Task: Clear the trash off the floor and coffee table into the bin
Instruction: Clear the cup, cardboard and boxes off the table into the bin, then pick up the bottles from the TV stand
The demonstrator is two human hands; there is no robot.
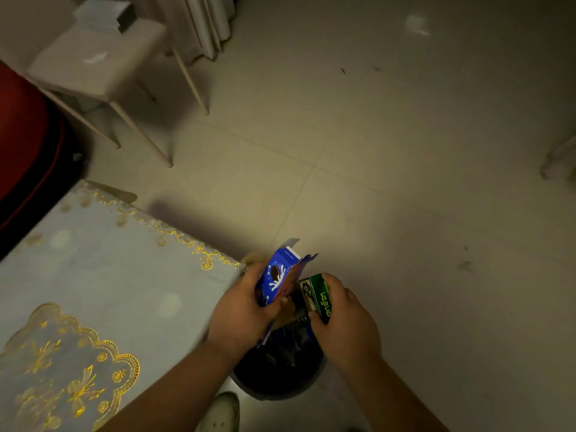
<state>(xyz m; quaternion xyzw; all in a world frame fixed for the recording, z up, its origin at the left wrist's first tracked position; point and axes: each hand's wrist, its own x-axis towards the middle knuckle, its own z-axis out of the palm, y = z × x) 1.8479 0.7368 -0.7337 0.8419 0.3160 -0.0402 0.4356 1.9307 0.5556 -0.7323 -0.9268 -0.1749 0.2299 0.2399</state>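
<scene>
My left hand [241, 310] grips a blue cookie box [279, 275] with its top flaps open, held tilted over the bin. My right hand [346, 319] holds a small green box [318, 296] right beside the blue one. Both boxes hang above a dark round bin [280, 388] that stands on the floor under my wrists; dark wrappers lie inside it. The coffee table [93, 275], covered by a pale cloth with gold embroidery, sits to the left of the bin.
A beige stool [96, 63] with thin legs stands at the upper left, a white box on it. A red and black seat [25, 145] borders the table's far side. My light shoe [221, 413] is next to the bin. Small scraps [464, 265] dot the tiled floor.
</scene>
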